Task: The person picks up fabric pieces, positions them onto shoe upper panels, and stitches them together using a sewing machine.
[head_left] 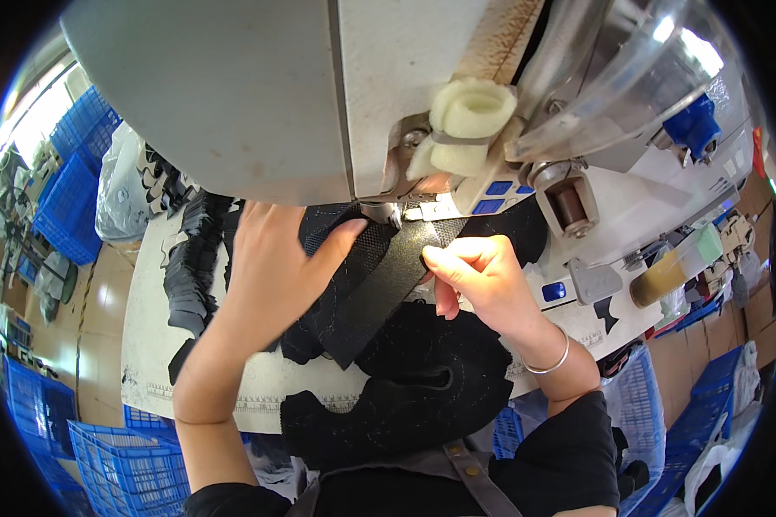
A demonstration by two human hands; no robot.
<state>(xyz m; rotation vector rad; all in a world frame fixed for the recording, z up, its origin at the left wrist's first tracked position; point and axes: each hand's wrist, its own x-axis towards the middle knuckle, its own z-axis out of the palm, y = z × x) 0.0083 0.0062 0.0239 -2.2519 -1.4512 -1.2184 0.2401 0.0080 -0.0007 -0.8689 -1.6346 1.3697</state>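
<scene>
Uneven pull from the right hand (483, 280), at four o'clock from the presser foot (391, 214), could skew the black strip (386, 284) at six; the left hand (272, 267), at eight, lies spread, fingertips hidden, its thumb risking a nip. The right hand pinches the grainy, straight-edged strip over perforated mesh (364, 252).

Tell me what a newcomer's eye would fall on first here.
Probably the big pale sewing machine filling the top of the view, with a bright patch of light beside its metal presser foot. Just below, near the centre, the right hand pinches the edge of a shiny black strip, while the left hand spreads out to the left. The vivid blue crate at lower left likely catches the eye next.
</scene>
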